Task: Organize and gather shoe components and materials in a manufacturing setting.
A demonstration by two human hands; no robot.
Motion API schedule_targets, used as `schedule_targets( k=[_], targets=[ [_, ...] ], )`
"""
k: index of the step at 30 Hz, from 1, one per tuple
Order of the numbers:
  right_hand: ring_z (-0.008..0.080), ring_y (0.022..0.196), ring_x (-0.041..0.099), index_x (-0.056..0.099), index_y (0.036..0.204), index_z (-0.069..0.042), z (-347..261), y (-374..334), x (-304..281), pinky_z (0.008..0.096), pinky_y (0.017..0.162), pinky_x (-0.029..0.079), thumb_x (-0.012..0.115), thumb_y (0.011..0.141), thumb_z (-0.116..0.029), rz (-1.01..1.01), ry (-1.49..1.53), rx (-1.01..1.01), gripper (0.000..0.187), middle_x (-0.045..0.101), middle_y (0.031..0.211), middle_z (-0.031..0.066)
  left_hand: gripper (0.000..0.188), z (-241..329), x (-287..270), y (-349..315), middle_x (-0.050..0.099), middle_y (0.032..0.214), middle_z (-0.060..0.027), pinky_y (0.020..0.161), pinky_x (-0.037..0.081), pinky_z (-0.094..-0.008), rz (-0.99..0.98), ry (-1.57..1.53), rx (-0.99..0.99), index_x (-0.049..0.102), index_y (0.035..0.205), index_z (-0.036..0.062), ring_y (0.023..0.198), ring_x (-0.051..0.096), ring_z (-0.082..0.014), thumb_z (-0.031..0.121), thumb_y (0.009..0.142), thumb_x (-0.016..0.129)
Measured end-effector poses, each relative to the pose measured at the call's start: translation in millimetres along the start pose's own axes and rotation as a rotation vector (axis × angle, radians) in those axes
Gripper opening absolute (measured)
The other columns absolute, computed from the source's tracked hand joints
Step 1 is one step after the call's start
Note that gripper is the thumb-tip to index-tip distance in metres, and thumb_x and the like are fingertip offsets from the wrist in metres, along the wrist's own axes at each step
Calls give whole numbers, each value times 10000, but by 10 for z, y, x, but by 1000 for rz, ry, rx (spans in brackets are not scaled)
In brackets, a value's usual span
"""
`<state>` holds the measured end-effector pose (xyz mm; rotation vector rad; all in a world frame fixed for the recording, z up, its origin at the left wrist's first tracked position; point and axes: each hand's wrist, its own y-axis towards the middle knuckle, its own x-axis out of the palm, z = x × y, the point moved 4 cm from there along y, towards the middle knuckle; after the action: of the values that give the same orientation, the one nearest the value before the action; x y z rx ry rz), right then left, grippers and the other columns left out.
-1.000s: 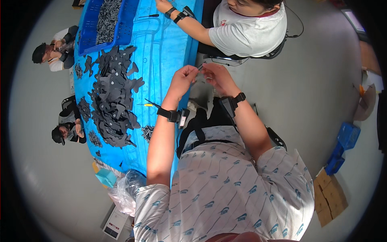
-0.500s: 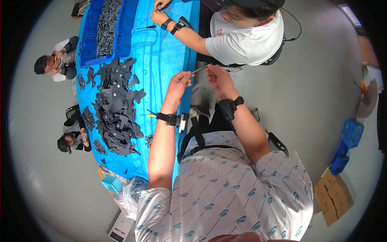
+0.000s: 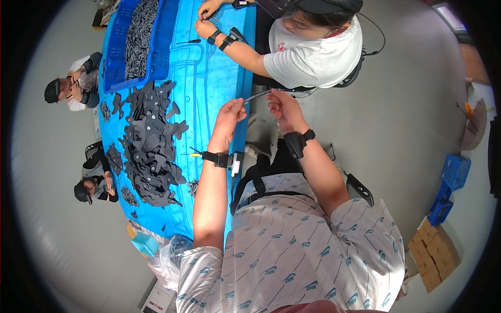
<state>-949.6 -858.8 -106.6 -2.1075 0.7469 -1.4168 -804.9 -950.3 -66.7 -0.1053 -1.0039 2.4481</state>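
The left hand (image 3: 231,113) and right hand (image 3: 284,108) pinch a thin grey strip (image 3: 257,96), which bows slightly between them beside the blue tabletop (image 3: 201,99)'s edge. Farther left lies a heap of flat dark-grey pieces (image 3: 148,141), beyond it a blue plastic crate (image 3: 163,44).

Teal logo lettering (image 3: 270,271) across the wearer's shirt (image 3: 292,219)

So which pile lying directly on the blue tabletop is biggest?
The heap of flat dark-grey pieces, just below the blue basket in the picture; the other piles are far smaller.
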Motion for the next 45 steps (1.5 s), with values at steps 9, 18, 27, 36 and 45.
schedule_targets(
  k=[9, 18, 27, 36, 45],
  targets=[
    [73, 582, 534, 533, 896, -62, -2, -3, -38, 184, 501, 411, 584, 830, -177, 31, -26, -12, 141, 622, 792, 48, 187, 7, -17, -32, 518, 678, 33, 610, 437, -185, 33, 25, -15, 569, 874, 48, 580, 494, -54, 225, 886, 511],
    [70, 574, 526, 541, 881, -64, 11, -19, -11, 183, 504, 405, 592, 828, -188, 31, -46, -34, 144, 620, 786, 44, 169, 6, -54, -51, 508, 677, 40, 615, 425, -178, 28, 63, -10, 582, 871, 56, 597, 488, -49, 219, 868, 539],
    [63, 578, 525, 545, 859, -78, 14, -96, 12, 177, 509, 401, 601, 821, -192, 5, -97, -31, 133, 617, 772, 35, 147, -58, -119, -118, 536, 705, 34, 621, 422, -179, 32, 45, 21, 588, 872, 61, 615, 495, -48, 205, 851, 570],
    [58, 581, 530, 559, 824, -76, 27, -169, 23, 171, 505, 394, 577, 834, -198, -41, -169, -50, 123, 621, 762, 24, 157, -109, -104, -202, 553, 709, 28, 587, 412, -165, -38, 109, 48, 594, 857, 50, 604, 494, -45, 206, 840, 589],
    [55, 570, 518, 572, 905, -52, -8, -84, -24, 163, 493, 390, 579, 823, -187, -9, -185, -79, 158, 605, 725, 9, 163, -104, -121, -149, 564, 719, 8, 552, 406, -169, 62, 10, 37, 601, 894, 47, 572, 489, -54, 201, 842, 584]
  ],
)
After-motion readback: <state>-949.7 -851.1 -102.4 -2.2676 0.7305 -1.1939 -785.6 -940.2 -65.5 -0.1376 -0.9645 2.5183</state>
